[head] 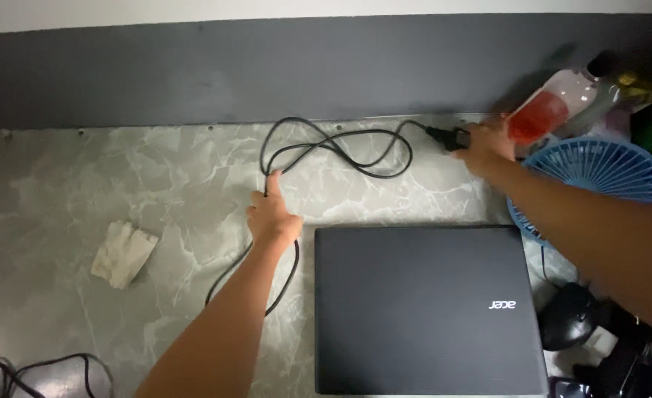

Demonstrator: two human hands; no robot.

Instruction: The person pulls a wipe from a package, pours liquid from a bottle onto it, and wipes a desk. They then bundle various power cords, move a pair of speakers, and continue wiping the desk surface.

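Closed black laptop [429,309], blue fan [606,173], crumpled cloth [123,253], tilted bottle [554,110].

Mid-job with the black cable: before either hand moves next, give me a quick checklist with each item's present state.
1. Left hand on the black cable: ok, fingers on it.
2. Right hand at the cable's plug end: ok.
3. Cable free of knots: cannot tell, loops overlap.
4. Laptop lid shut: ok.
5. Cable off the laptop: ok, it runs beside it.
6. Bottle clear of the right hand: not ok, close beside it.
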